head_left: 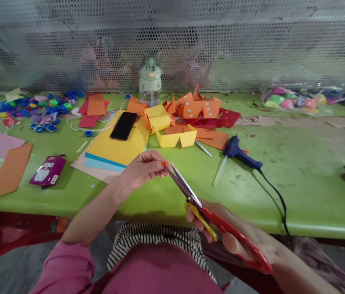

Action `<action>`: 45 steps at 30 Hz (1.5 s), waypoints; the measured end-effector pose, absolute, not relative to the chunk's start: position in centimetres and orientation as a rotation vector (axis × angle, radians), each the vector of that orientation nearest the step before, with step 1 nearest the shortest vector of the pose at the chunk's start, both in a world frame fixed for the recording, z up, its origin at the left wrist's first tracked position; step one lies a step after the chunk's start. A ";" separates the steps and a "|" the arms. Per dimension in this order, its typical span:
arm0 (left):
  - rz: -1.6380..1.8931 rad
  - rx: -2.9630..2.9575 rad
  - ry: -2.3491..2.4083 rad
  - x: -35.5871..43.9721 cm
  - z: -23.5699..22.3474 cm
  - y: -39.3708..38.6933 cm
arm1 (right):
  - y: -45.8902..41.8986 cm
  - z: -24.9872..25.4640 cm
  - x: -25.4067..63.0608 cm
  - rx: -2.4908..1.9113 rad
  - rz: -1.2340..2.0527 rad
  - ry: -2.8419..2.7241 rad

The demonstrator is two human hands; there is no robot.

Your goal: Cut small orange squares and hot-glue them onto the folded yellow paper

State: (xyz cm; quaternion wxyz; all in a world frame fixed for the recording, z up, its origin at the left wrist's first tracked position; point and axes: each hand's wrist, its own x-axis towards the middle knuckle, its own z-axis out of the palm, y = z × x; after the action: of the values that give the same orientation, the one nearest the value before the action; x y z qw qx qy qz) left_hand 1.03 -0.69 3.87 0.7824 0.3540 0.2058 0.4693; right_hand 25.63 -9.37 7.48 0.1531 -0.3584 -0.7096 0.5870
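My left hand [143, 168] is closed in a pinch on a tiny orange paper scrap [164, 163], held just above the green table's front edge [160, 204]. My right hand [246, 241] grips the red and yellow handles of a pair of scissors [203, 208]. The grey blades are slightly apart and point up-left, their tips touching the scrap. Both hands hover over my lap, near the table edge.
A black phone [124, 125] lies on yellow paper [120, 147]. Orange and yellow cut paper pieces [191, 118] are heaped behind it. A blue glue gun [241, 154] with black cord lies right. Several bottle caps [38, 110], a purple case [47, 171] and a clear bottle [150, 81] stand left and back.
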 end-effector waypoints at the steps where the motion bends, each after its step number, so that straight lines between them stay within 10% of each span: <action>1: 1.016 0.760 0.445 1.0 3.9 -0.7 | -9.4 7.6 25.6 -1.039 1.683 -2.035; 45: 0.998 0.723 0.595 1.2 4.0 -0.8 | -9.6 7.5 26.2 -1.061 1.659 -2.051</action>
State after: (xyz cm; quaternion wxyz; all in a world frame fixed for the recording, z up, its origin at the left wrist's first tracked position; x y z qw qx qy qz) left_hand 1.18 -0.76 3.98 0.7750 0.3339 0.2748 0.4608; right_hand 26.24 -9.57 7.48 0.1484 -0.3692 -0.7134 0.5769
